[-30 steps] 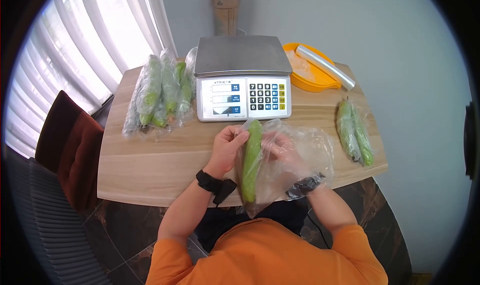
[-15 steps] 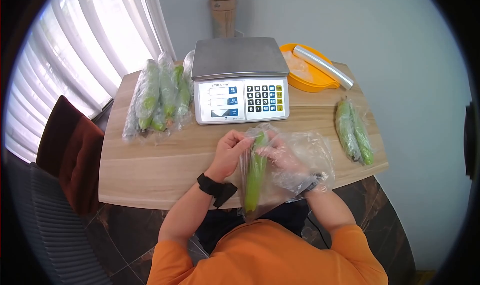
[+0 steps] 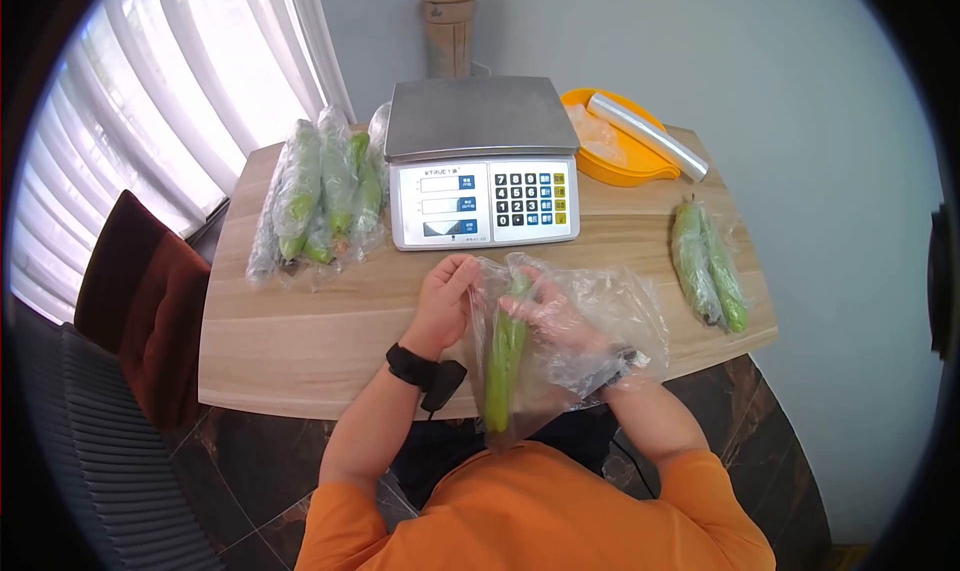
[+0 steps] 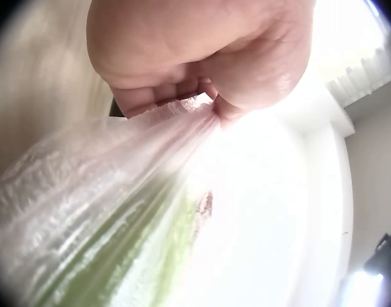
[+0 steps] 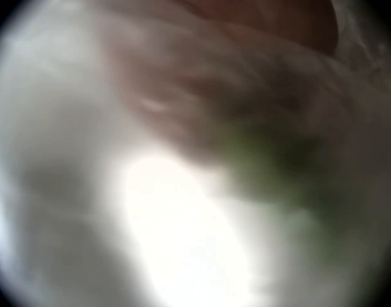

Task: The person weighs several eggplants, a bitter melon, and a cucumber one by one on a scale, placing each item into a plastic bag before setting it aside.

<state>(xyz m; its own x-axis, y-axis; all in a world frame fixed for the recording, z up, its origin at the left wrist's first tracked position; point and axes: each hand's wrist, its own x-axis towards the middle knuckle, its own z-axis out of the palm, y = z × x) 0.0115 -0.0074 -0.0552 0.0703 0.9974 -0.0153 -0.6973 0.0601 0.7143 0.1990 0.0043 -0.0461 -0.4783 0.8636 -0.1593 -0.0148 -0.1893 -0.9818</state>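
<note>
A long green gourd sits inside a clear plastic bag, tilted slightly, its lower end toward the orange shirt. My left hand pinches the bag's edge between thumb and curled fingers, left of the gourd's upper end. The left wrist view shows the film drawn into tight folds from that pinch, the green showing through. My right hand is under the film and grips the gourd near its top, thumb across it. Film loosely covers that wrist too. The right wrist view is blurred, with green by the fingers.
A scale stands at the table's back middle. Several bagged gourds lie to its left, and a bagged pair at the right. An orange basin with a plastic roll is at the back right.
My left hand has moved off the gourd and slightly left, pulling the bag's edge aside. My right hand has come round the gourd's upper part, and the gourd has shifted slightly toward the body.
</note>
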